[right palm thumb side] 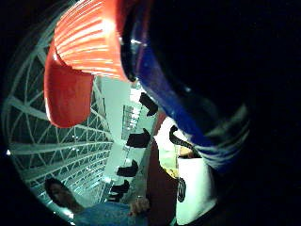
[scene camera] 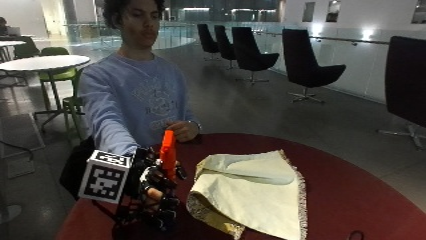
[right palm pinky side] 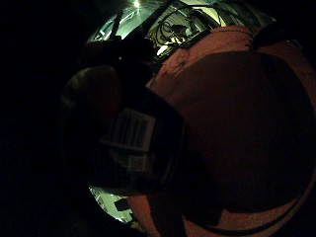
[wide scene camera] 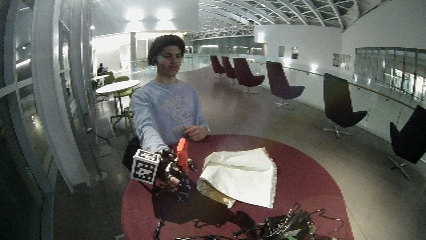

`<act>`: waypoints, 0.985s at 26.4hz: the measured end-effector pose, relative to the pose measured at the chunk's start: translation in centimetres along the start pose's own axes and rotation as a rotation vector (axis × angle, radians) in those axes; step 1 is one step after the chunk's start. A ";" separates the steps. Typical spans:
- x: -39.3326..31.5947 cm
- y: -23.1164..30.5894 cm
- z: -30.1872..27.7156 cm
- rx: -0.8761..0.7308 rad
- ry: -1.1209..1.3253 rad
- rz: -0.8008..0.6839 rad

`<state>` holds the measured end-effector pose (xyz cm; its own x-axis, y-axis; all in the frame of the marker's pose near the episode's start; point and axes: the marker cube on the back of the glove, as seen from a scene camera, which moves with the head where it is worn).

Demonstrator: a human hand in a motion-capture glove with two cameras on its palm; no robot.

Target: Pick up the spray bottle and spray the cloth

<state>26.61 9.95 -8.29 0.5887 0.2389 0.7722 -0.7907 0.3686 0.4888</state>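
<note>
My gloved right hand [scene camera: 154, 187] grips the spray bottle near the left side of the round red table [scene camera: 346, 185], fingers curled round its body. The bottle's orange spray head [scene camera: 168, 152] sticks up above the fist and shows again in the wide view [wide scene camera: 182, 150]. In the thumb side palm view the orange trigger head [right palm thumb side: 82, 52] and the blue bottle body [right palm thumb side: 188, 103] fill much of the picture. The little finger side view shows the bottle's barcode label [right palm pinky side: 132, 129] close to the palm. The cream cloth [scene camera: 253, 190] lies crumpled on the table just right of the bottle, also seen as the cloth [wide scene camera: 241, 175].
The person's bare left hand [scene camera: 181, 131] rests at the table's far edge. A tangle of cables [wide scene camera: 279, 227] lies at the table's near edge. Black chairs [scene camera: 303, 62] stand behind on the floor, and a white table [scene camera: 43, 62] with green chairs is at the far left.
</note>
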 end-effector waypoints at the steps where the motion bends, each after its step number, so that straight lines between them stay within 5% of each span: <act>1: -0.4 0.0 -0.1 -0.013 -0.025 -0.008; 14: -6.7 1.7 0.5 -0.474 -0.201 -0.064; 26: -9.7 4.1 3.0 -0.775 -0.148 0.090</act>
<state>17.17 6.47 -12.62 0.4566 0.1954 0.8680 -0.4598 0.8870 0.0422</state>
